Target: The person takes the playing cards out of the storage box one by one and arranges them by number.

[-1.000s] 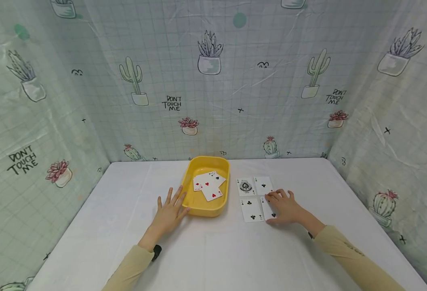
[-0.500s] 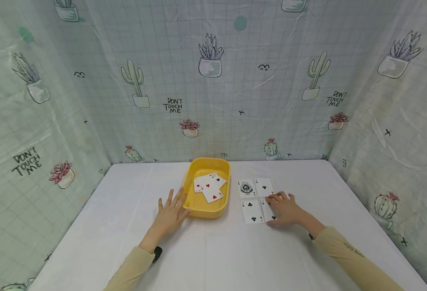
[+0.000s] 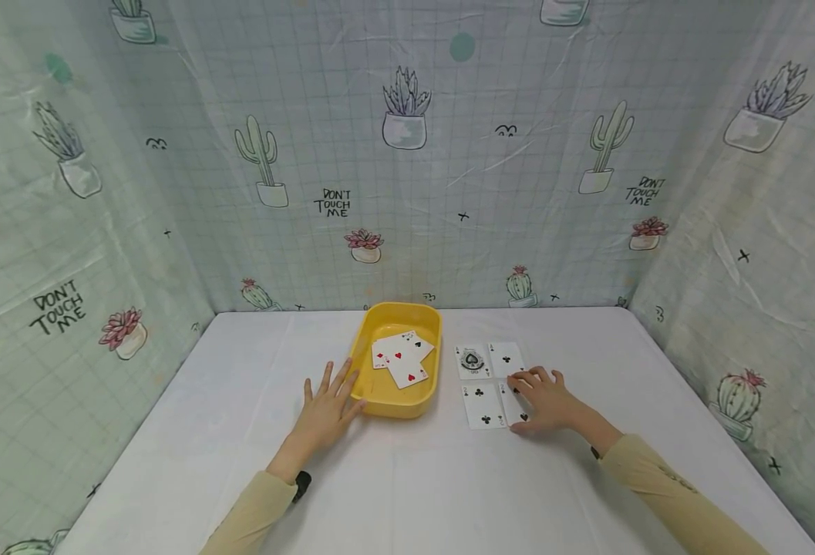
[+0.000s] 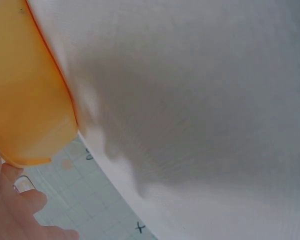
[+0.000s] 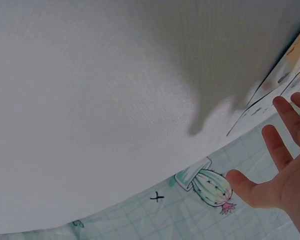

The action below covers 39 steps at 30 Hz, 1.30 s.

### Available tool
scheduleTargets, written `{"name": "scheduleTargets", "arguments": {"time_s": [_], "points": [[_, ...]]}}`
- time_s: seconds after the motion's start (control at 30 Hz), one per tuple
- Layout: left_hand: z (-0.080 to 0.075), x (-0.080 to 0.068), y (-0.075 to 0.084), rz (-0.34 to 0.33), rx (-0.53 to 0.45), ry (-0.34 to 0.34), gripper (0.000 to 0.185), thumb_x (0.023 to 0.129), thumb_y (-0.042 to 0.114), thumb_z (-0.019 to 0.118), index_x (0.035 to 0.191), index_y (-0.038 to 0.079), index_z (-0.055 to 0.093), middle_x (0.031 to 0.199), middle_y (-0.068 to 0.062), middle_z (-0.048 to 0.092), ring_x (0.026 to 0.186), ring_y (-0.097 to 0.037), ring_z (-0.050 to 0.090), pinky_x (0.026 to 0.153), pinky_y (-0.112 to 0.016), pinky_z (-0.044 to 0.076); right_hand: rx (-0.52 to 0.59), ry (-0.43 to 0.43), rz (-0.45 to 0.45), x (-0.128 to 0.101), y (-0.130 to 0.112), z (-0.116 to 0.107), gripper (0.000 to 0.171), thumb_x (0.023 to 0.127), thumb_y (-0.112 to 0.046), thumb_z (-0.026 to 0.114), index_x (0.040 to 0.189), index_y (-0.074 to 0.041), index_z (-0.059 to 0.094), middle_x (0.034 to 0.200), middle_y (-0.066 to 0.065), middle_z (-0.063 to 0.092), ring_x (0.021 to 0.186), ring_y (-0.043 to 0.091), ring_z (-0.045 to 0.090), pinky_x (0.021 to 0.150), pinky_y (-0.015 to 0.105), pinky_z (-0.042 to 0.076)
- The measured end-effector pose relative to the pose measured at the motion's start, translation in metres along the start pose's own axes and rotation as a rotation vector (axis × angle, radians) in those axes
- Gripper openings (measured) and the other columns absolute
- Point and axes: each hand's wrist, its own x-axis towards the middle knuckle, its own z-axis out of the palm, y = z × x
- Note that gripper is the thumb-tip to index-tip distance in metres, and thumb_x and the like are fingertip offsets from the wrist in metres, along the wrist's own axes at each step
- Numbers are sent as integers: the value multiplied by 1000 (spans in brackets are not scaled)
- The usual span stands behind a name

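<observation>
A yellow bin (image 3: 396, 408) stands at the middle of the table. My left hand (image 3: 320, 416), fingers spread and straight, rests against its left side; the wrist view shows the fingers beside the bin wall (image 4: 35, 110). Right of the bin, playing cards lie face up in two rows: an ace of spades (image 3: 473, 374) and an ace of clubs (image 3: 498, 365) behind, a two of clubs (image 3: 476, 412) and a two of spades (image 3: 510, 401) in front. Over the two of spades lies my right hand (image 3: 546, 401), its spread, slightly bent fingers touching the card and partly covering it.
Inside the bin lie several overlapping face-up cards (image 3: 399, 344), hearts among them. A white cloth covers the table (image 3: 393, 493). Cactus-printed fabric (image 3: 407, 185) rises behind the table and along both sides.
The head view has shifted slightly, so everything sits a little lower and farther right. Both hands and all the cards keep their places.
</observation>
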Motion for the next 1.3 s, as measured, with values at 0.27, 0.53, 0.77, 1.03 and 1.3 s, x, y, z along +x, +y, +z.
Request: {"name": "scheduleTargets", "arguments": {"time_s": [0.27, 0.53, 0.77, 1.03, 1.3], "points": [[1, 0, -1, 11, -7, 14, 61, 91, 48, 40, 140, 12, 31, 151, -3, 17, 137, -37, 12, 98, -69, 14, 27, 24, -18, 2, -3, -11, 85, 68, -58, 64, 132, -7, 41, 128, 10, 46, 114, 32, 36, 89, 66, 24], [2, 1, -1, 8, -4, 6, 61, 91, 48, 39, 140, 13, 30, 151, -2, 16, 137, -37, 11, 98, -69, 13, 2, 88, -59, 8, -8, -22, 80, 70, -54, 64, 130, -6, 42, 128, 10, 46, 113, 32, 36, 90, 66, 26], [2, 1, -2, 6, -4, -4, 61, 91, 48, 38, 140, 13, 29, 151, -2, 15, 137, -37, 11, 98, -69, 13, 20, 133, -77, 16, -16, -31, 79, 72, -53, 63, 131, -6, 42, 128, 10, 45, 114, 32, 35, 90, 65, 25], [-1, 0, -1, 2, -17, -17, 61, 91, 48, 38, 140, 13, 29, 151, -1, 13, 138, -36, 9, 99, -69, 11, 36, 190, -108, 36, -28, -37, 75, 75, -52, 61, 132, -8, 41, 130, 9, 44, 115, 32, 35, 90, 65, 25], [-1, 0, 0, -3, -8, -24, 62, 91, 49, 37, 141, 14, 28, 151, 0, 13, 138, -36, 10, 99, -69, 12, 28, 174, -88, 54, -41, -48, 75, 77, -55, 56, 134, -9, 39, 133, 8, 41, 118, 32, 33, 93, 63, 25]]}}
